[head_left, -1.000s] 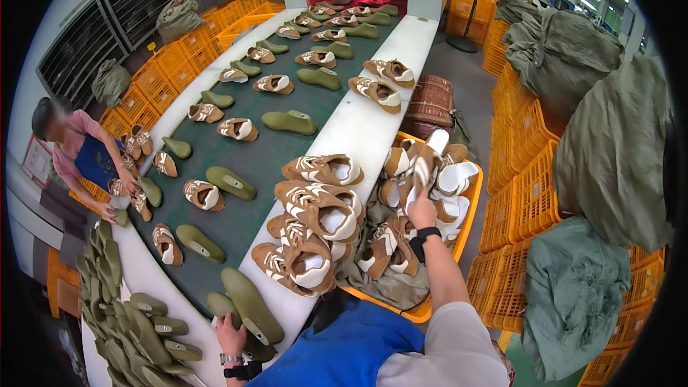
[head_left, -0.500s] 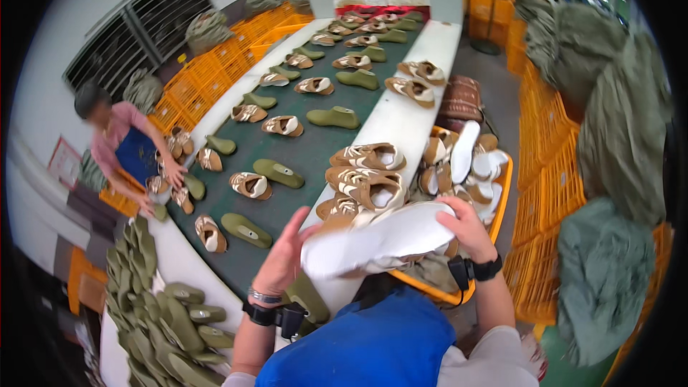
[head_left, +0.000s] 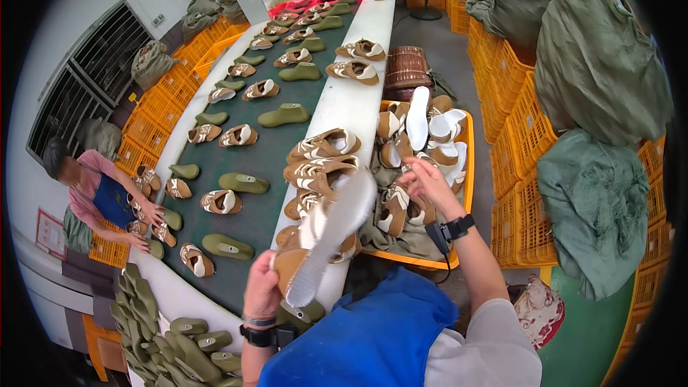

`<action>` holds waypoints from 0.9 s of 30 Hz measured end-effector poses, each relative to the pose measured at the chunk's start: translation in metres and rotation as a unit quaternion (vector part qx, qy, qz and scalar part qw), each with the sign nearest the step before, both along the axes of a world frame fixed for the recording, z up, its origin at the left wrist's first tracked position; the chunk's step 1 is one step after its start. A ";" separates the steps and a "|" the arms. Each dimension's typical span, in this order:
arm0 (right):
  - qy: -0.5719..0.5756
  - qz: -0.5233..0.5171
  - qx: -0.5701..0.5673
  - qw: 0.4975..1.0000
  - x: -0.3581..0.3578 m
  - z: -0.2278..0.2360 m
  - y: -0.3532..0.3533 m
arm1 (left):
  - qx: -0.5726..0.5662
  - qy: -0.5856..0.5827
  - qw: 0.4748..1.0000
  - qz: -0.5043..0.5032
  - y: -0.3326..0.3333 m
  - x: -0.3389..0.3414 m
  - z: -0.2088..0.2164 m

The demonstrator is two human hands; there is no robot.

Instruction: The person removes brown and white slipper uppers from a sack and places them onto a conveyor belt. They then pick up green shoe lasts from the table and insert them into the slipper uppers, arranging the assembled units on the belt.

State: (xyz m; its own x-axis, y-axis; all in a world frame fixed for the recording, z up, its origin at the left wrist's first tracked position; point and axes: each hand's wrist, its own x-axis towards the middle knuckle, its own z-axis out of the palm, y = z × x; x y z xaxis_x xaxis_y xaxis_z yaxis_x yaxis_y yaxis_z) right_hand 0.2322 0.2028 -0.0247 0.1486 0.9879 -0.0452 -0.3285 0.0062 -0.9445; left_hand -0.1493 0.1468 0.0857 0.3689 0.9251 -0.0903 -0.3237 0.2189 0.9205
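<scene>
Near the white edge of the table, my left hand (head_left: 263, 288) grips one end of a brown and cream sneaker upper (head_left: 290, 261). Its white bottom (head_left: 337, 229) faces right, tilted up and partly blurred. My right hand (head_left: 431, 185) is over a yellow crate (head_left: 469, 172), its fingers apart and slightly bent, with nothing seen in them. Inside the crate lie brown and white sneaker uppers (head_left: 393, 211) and a loose white sole-shaped piece (head_left: 417, 118). More sneakers (head_left: 324, 145) stand in a row on the white ledge, partly behind the held one.
Olive shoe lasts (head_left: 244, 183) and sneakers sit along a green belt (head_left: 276, 152). Many lasts (head_left: 188, 358) are heaped at the lower left. Across the belt, another person (head_left: 107, 186) handles shoes. Stacked yellow crates (head_left: 527, 150) and green cloth bundles (head_left: 595, 201) line the right side.
My right hand has let go of the sneaker upper and moved over the crate. My left hand, previously spread beside the sneaker, now grips it, and the sneaker has swung more upright. The view has shifted.
</scene>
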 end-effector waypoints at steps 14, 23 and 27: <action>-0.717 0.244 -0.054 0.651 -0.075 -0.135 0.005 | 0.000 -0.126 0.977 0.173 -0.029 -0.027 -0.004; -0.064 -0.074 -0.021 0.995 0.023 0.019 -0.047 | 0.187 0.555 0.790 0.184 -0.038 -0.018 -0.019; 0.307 -0.038 0.029 0.951 0.021 0.043 -0.061 | 0.268 0.643 0.699 0.162 -0.027 -0.003 -0.034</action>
State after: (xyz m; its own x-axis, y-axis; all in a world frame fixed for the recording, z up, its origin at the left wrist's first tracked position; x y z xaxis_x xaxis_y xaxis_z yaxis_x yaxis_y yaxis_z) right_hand 0.2529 0.1418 0.0186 0.1827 0.9788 -0.0926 -0.8141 0.0978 -0.5725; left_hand -0.1527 0.1199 0.0514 0.0639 0.9694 0.2369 0.8935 -0.1613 0.4190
